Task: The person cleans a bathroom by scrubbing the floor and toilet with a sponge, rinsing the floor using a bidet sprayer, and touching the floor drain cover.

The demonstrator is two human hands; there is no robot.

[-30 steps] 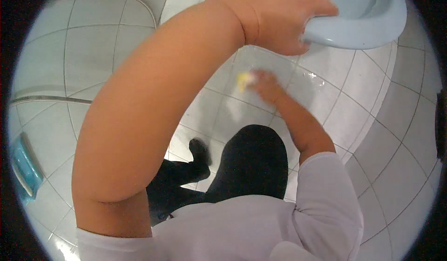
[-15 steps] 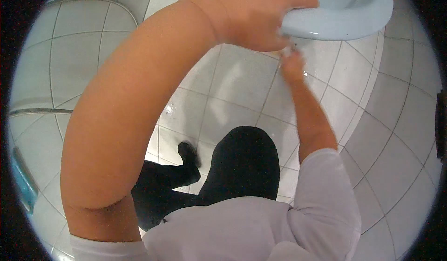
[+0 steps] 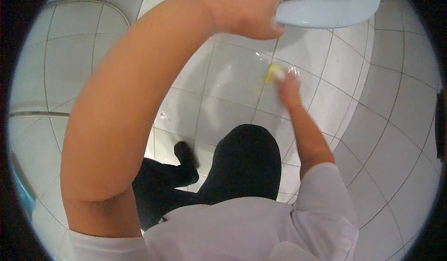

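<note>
At the top, my left hand (image 3: 253,7) grips the near rim of a pale blue basin (image 3: 335,16), its fingers wrapped round the edge. Lower down, my right hand (image 3: 288,86) is blurred by motion near the white floor tiles (image 3: 228,77), closed on a small yellow and white thing (image 3: 274,73) that looks like a sponge or cloth. Wet, shiny spots lie around it on the tiles. The far part of the basin is cut off by the frame's top.
Tiled wall (image 3: 396,116) rises on the right. A grey hose (image 3: 100,2) curves along the left wall tiles. A blue-green object (image 3: 23,189) shows at the left edge. My dark-clothed knee (image 3: 244,163) and foot are below.
The right hand has swept across to the basin's edge and come back down toward me. In view, the basin and left hand have shifted left and up, with the floor also shifting.
</note>
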